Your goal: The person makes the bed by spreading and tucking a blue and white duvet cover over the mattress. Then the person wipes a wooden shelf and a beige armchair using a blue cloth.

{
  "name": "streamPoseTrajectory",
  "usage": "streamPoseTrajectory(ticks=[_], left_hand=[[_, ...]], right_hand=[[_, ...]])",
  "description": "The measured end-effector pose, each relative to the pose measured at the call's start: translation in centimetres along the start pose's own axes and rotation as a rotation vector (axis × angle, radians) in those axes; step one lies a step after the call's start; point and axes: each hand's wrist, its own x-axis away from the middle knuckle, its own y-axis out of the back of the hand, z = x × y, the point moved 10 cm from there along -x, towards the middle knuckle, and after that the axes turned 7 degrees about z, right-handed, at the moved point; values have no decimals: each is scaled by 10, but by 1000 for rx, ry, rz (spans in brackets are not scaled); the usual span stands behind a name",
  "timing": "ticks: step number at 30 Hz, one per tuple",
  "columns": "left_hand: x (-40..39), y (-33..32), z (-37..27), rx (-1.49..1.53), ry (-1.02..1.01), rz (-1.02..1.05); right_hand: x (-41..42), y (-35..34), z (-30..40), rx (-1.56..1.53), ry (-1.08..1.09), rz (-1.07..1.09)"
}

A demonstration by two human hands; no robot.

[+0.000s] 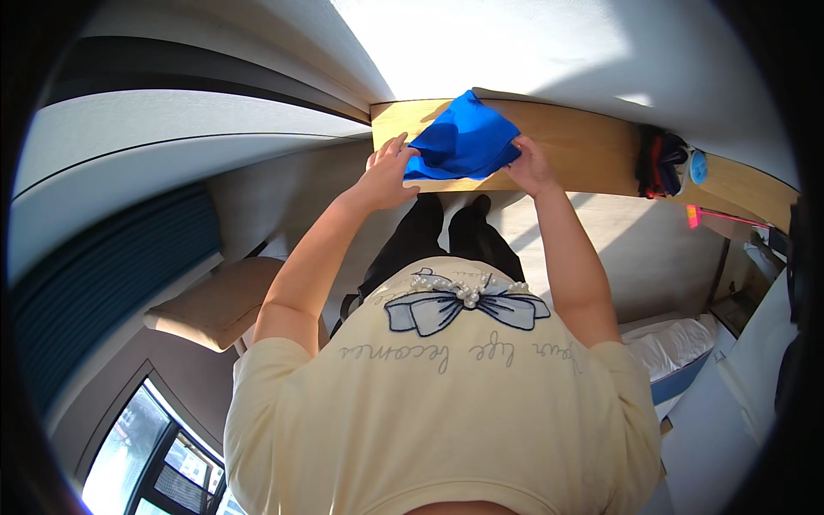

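Observation:
A blue cloth lies partly folded and rumpled over the wooden surface, with a raised peak at its far side and a shadow across its left part. At its right corner, the fingers of my right hand pinch the fabric. My left hand is at the left edge of the cloth, fingers spread and thumb apart from them. Its index fingertip appears to touch the fabric. Beneath both hands runs the long light-wood shelf or desktop, set against a pale wall.
Dark and red items stand farther right on the wood, beside a light-blue round object. A beige padded seat is at left, near a blue ribbed panel. White bedding lies at lower right. A window shows at lower left.

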Motion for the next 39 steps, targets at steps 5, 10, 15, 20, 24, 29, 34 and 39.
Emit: streamPoseTrajectory(ticks=[5, 10, 15, 20, 24, 29, 34, 39], left_hand=[[-35, -45, -19, -200, -59, -40], [-26, -63, -37, -301, -153, -61], [1, -77, -36, -352, -250, -13], [17, -81, -23, -228, -289, -52], [15, -79, -6, -7, -184, -25], [7, -43, 9, 251, -80, -190], [0, 11, 0, 162, -182, -238], [-5, 24, -2, 636, -144, 198]], right_hand=[[-30, 23, -16, 318, -31, -166], [-24, 16, 15, 594, 189, -447], [3, -84, 13, 1181, 674, -265], [7, -121, -76, 1885, 472, 243], [30, -115, -56, 1965, 728, 177], [24, -109, -47, 2101, 673, 125], [2, -92, -22, 1184, 363, 216], [10, -69, -11, 614, -107, 166]])
